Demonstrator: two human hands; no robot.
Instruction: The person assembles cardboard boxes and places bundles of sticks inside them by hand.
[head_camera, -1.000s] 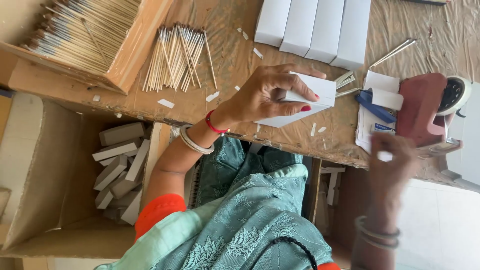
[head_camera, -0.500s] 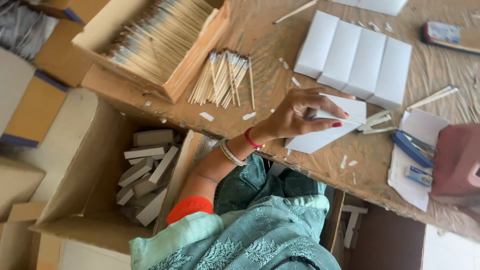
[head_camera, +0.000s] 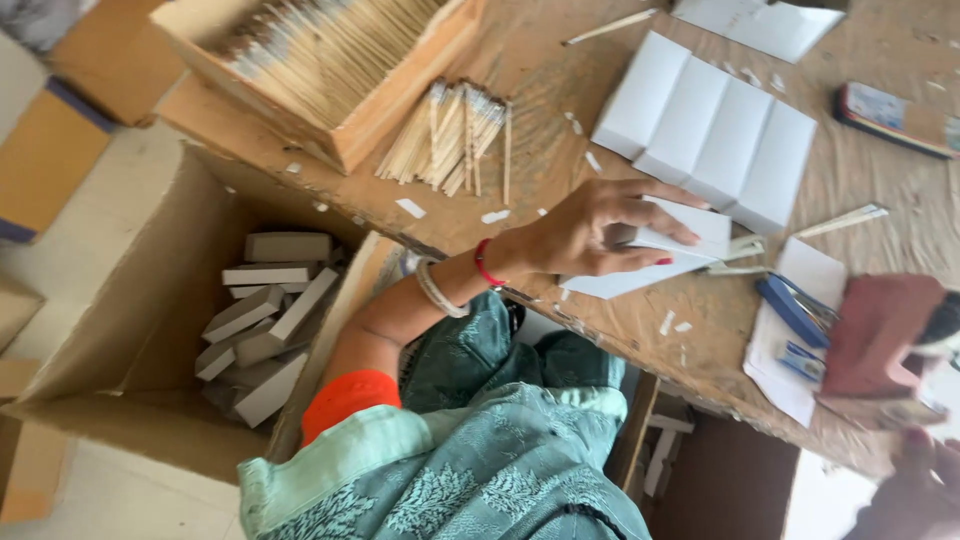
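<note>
Fingers (head_camera: 640, 215) of my left hand (head_camera: 590, 232) are spread narrow and pressed down on a white folded carton (head_camera: 690, 250), with the thumb under its lower edge, so the hand holds it flat against the wooden table (head_camera: 560, 120). This carton lies at the near edge of the table, just below a row of four white boxes (head_camera: 705, 130) that stand side by side and touch each other. My right hand (head_camera: 925, 480) shows only as a dark blur at the lower right corner, below the table edge, and I cannot tell if it is open or closed.

Left of my left hand lies a loose bundle of thin sticks (head_camera: 455, 135), and behind it a wooden tray (head_camera: 400, 100) full of the same sticks. On the floor stands a big cardboard box (head_camera: 130, 330) with grey finished packets (head_camera: 265, 325) thrown inside. Right of the carton I see a blue clip (head_camera: 790, 310) on white paper, beside a dark red object (head_camera: 880, 335).
</note>
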